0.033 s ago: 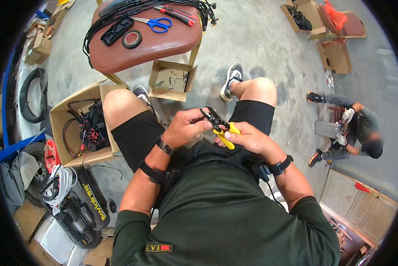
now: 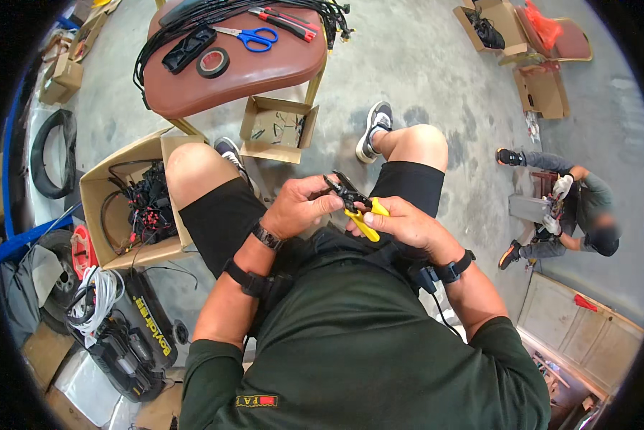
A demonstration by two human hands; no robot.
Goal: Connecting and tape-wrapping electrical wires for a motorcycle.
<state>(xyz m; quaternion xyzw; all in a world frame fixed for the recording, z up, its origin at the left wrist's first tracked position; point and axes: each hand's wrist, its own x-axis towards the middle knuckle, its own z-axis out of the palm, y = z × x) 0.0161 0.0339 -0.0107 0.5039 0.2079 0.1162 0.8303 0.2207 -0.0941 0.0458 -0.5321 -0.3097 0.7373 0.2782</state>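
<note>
This reads to me, from my remote post, as a workshop for wiring work: I have bare concrete floor (image 2: 436,79), a carton (image 2: 96,188) of tangled black wiring (image 2: 153,204), and yellow-handled wire strippers (image 2: 365,226) in hand. Blue-handled scissors (image 2: 258,41) and black tape (image 2: 222,69) lie on a brown padded seat (image 2: 279,68), and I see a gloved co-worker (image 2: 598,204) off to the right.

The brown chair (image 2: 268,77) has blue scissors (image 2: 256,39), a roll of black tape (image 2: 221,70), a red and black tool (image 2: 286,25), a small black thing (image 2: 189,50) and long black wires (image 2: 193,27) on its seat. The gray floor (image 2: 472,208) holds a small box (image 2: 272,151) and a big box (image 2: 146,255).
</note>
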